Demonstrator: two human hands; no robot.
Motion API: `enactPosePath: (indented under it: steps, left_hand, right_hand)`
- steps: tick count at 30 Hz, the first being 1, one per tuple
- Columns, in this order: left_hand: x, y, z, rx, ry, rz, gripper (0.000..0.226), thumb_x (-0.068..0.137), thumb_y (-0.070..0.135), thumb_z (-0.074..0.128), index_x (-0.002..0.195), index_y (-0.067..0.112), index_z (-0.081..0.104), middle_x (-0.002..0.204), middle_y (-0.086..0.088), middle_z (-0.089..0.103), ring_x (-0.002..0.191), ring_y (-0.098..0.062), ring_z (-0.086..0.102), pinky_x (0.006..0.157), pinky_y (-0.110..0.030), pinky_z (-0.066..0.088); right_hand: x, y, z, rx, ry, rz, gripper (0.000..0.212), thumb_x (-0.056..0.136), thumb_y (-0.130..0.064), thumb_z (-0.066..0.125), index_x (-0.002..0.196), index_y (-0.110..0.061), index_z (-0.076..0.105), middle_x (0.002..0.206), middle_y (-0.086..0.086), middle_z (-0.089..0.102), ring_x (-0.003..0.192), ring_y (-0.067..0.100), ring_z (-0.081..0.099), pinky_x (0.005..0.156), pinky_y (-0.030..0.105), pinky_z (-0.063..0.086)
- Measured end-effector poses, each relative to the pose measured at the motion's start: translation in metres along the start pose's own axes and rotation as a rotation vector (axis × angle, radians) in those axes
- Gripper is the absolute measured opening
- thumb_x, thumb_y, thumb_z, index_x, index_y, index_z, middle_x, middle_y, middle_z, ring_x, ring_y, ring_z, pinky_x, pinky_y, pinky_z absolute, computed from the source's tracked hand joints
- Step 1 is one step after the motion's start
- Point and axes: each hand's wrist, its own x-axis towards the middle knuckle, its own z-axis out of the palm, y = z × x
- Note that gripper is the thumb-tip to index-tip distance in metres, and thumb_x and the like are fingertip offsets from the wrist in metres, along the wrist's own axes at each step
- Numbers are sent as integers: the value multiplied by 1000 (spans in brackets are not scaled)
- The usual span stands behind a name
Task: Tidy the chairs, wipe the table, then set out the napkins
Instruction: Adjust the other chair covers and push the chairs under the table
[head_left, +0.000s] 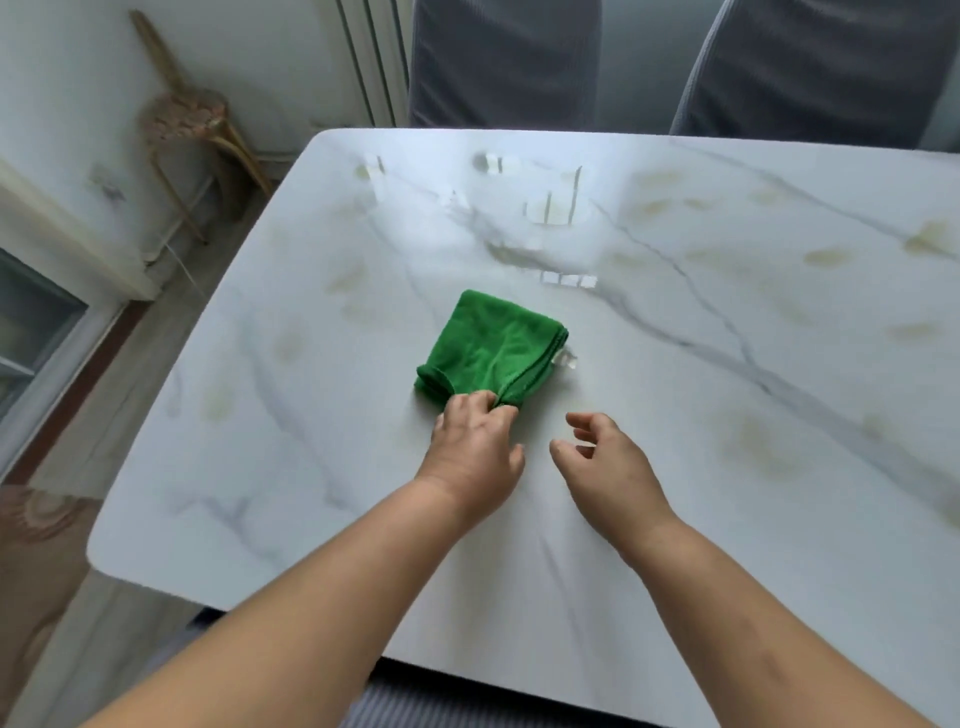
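At the lower edge of the frame, two bare forearms enter and converge toward the centre. They pass over a dark ribbed surface (415, 696) that shows just below the near rim of the table (727, 493). The tabletop is white with grey veining and pale yellowish patches, and its far half carries glossy reflections.

Left forearm: extended diagonally up and to the right, wrist straight, back of the hand toward the camera. The left hand (475, 447) lies at frame centre. Its fingers are curled down onto the near corner of the green cloth (493, 348) and pinch it, gathering the fabric into a small ridge.

Right forearm: extended diagonally up and to the left. The right hand (608, 457) sits just right of the left hand, apart from it and from the cloth. Its fingers are loosely bent and spread, the thumb separated, and it holds nothing. Whether it touches the tabletop cannot be told.

The green cloth is folded into a rough square and lies flat on the table just above frame centre, with its layered edges along the right side. A small pale tag (565, 359) shows at its right corner.

Beyond the far table edge stand a grey-covered chair (504, 62) at top centre and a second chair (810, 67) at top right. At upper left, a woven-topped stool (187, 114) stands near the wall.
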Motion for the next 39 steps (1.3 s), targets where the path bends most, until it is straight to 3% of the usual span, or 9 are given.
enactPosePath:
  steps: [4, 10, 18, 24, 39]
  left_hand:
    - [-31, -4, -3, -38, -35, -41, 50, 92, 32, 51, 141, 29, 43, 153, -8, 29, 142, -24, 16, 116, -42, 19]
    - [-54, -68, -43, -61, 41, -110, 55, 91, 34, 51, 144, 25, 37, 154, -9, 26, 143, -21, 11, 116, -39, 18]
    - [-68, -226, -112, -138, 47, -62, 53, 93, 33, 51, 143, 24, 37, 154, -8, 25, 143, -19, 8, 115, -36, 16]
    - [-78, -329, -158, -142, -16, -69, 53, 93, 32, 52, 143, 21, 38, 154, -7, 25, 144, -20, 7, 117, -38, 14]
    - [-59, -428, -219, -89, 31, -137, 51, 92, 33, 52, 142, 27, 42, 150, -3, 35, 142, -19, 13, 114, -37, 19]
  right_hand:
    - [-15, -12, 16, -79, -24, -114, 42, 90, -26, 52, 132, -24, 48, 134, -1, 48, 114, 14, 52, 90, 31, 44]
    - [-24, -48, 61, -162, -13, -240, 39, 91, -28, 53, 129, -25, 52, 132, -3, 51, 111, 13, 53, 86, 27, 41]
    - [-37, -117, 192, -148, 95, -156, 35, 91, -28, 53, 126, -27, 54, 128, -6, 55, 111, 7, 51, 88, 28, 42]
    - [-56, -168, 272, -184, 83, -87, 34, 92, -28, 52, 126, -28, 53, 127, -7, 52, 113, 7, 52, 86, 26, 42]
    - [-12, -234, 333, -27, 101, -110, 32, 92, -26, 50, 123, -27, 54, 125, -10, 55, 100, 2, 53, 80, 21, 38]
